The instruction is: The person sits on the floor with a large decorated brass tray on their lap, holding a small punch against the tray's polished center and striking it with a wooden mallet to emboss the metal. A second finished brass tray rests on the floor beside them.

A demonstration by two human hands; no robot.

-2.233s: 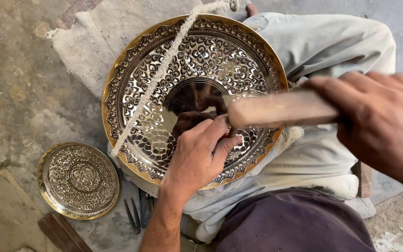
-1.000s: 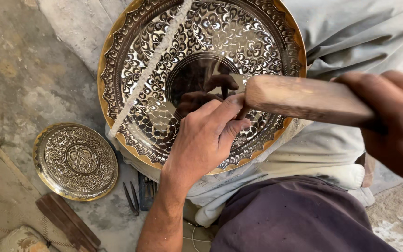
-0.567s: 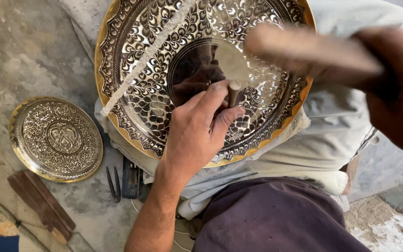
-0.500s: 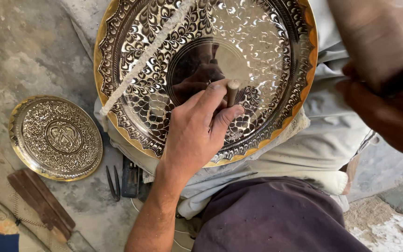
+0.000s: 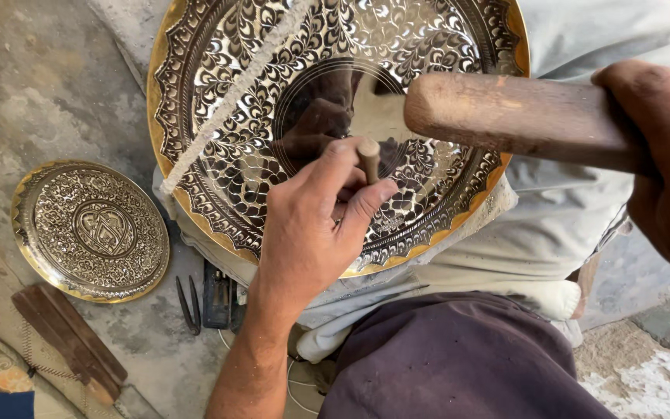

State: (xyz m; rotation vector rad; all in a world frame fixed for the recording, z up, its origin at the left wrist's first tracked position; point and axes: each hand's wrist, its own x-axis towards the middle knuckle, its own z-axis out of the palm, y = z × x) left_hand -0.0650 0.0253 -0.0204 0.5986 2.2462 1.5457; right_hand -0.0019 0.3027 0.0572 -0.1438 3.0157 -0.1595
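A large round brass tray [image 5: 226, 140] with engraved floral patterns and a golden rim rests tilted on my lap. My left hand [image 5: 312, 225] pinches a short metal chisel [image 5: 368, 157] upright against the tray's lower pattern band. My right hand [image 5: 653, 163] grips a thick wooden mallet [image 5: 513, 116], held level just above and right of the chisel's top. A white cord [image 5: 226, 101] runs diagonally across the tray's left half. The tray's smooth centre reflects my hand.
A smaller engraved brass plate [image 5: 91, 230] lies on the stone floor at left. Beside it lie a dark wooden strip [image 5: 67, 341] and several small dark metal tools [image 5: 207, 299]. Pale cloth [image 5: 552, 225] covers my lap under the tray; dark trousers [image 5: 459, 365] are below.
The mallet swung up out of view, then came back down to just above the chisel. My left hand kept the chisel on the tray, and the view shifted slightly.
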